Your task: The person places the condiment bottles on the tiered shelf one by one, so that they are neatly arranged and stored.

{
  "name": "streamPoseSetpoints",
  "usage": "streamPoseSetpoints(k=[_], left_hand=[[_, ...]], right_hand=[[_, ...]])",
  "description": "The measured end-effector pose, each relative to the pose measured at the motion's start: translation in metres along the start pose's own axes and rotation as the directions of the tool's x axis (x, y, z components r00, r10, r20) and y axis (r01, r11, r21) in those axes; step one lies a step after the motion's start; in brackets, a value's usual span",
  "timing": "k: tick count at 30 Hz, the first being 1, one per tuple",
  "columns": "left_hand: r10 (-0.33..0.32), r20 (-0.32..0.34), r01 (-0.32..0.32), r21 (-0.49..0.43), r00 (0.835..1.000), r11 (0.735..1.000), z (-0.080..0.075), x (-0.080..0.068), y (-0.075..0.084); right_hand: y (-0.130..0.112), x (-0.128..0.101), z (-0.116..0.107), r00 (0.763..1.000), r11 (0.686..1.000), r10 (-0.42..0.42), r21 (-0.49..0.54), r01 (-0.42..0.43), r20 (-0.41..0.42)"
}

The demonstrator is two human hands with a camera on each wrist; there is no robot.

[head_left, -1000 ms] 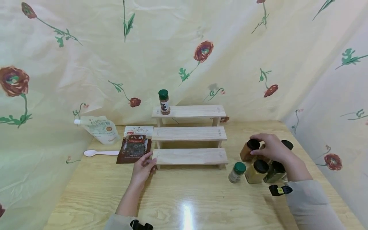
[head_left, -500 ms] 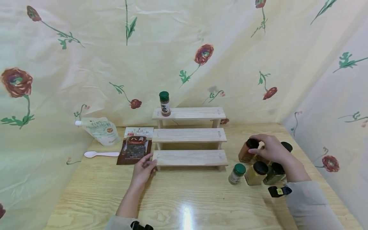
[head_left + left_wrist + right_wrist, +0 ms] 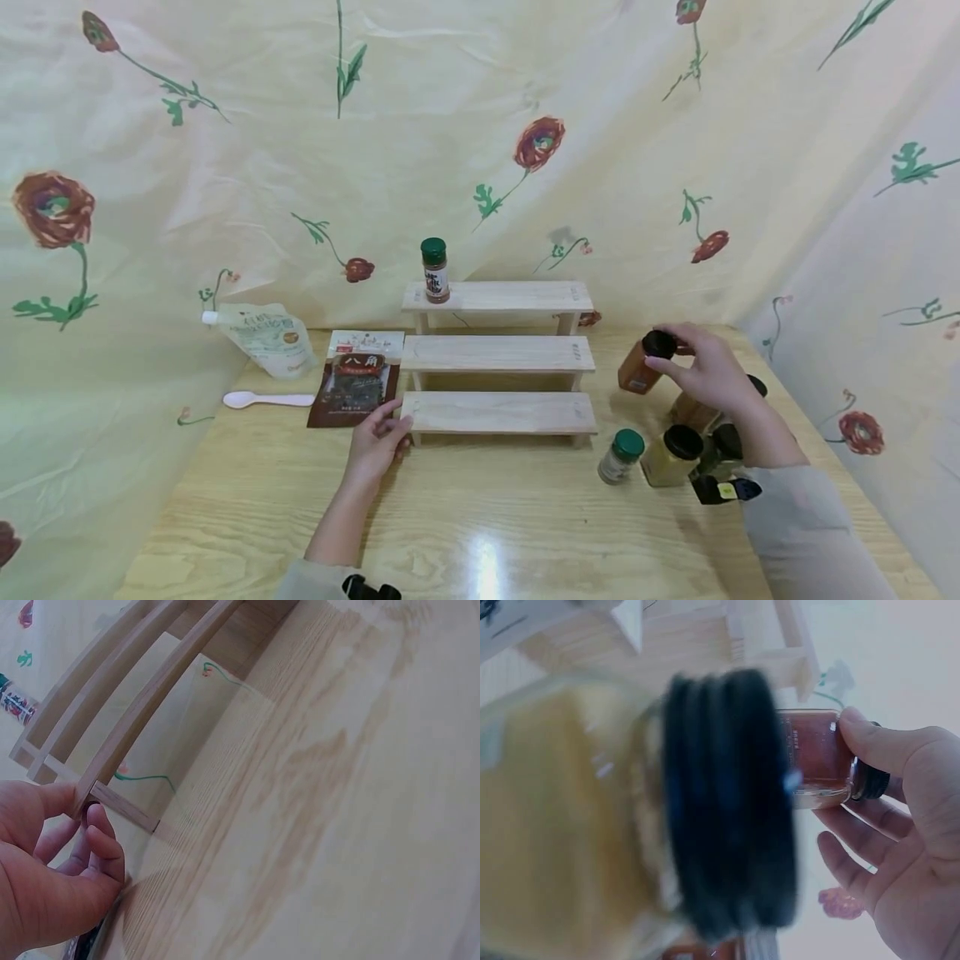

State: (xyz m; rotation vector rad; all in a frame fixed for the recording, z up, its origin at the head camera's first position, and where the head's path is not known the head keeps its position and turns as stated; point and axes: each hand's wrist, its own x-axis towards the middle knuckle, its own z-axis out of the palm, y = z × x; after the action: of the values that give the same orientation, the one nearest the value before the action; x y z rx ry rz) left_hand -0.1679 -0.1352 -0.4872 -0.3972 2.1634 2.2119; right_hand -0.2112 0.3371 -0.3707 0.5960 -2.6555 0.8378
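At lower centre-left, my left hand (image 3: 377,439) is resting with loosely curled fingers against the left end of the wooden rack's (image 3: 498,358) bottom step. At centre-right, my right hand (image 3: 708,375) is pinching the black cap of an orange spice jar (image 3: 637,365), holding it tilted above the table (image 3: 487,517).

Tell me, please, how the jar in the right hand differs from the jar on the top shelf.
The held jar has a black cap; the shelf jar has a green one. The held jar hangs tilted above the table, gripped by the right hand; the shelf jar stands upright. Both hold brownish spice.
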Motion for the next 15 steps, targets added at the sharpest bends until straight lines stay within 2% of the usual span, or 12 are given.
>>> streamPoseSetpoints(k=[4,7,11,15], left_hand=[[0.002,-0.001,-0.002,-0.011,1.0,1.0,0.0,0.0,0.0],[-0.003,-0.001,0.003,-0.01,1.0,1.0,0.0,0.0,0.001],[-0.008,-0.005,0.008,-0.006,1.0,1.0,-0.001,0.001,0.002],[-0.015,-0.008,0.015,-0.003,1.0,1.0,0.0,0.002,0.001]], right_hand=[[-0.007,0.006,-0.002,0.998,1.0,0.01,0.02,-0.008,-0.06],[-0.013,0.009,-0.004,0.994,0.997,0.058,0.046,-0.054,-0.091],[-0.021,0.014,-0.005,0.986,0.991,0.121,0.073,-0.114,-0.112],[-0.026,0.016,-0.006,0.983,0.988,0.136,0.093,-0.125,-0.125]])
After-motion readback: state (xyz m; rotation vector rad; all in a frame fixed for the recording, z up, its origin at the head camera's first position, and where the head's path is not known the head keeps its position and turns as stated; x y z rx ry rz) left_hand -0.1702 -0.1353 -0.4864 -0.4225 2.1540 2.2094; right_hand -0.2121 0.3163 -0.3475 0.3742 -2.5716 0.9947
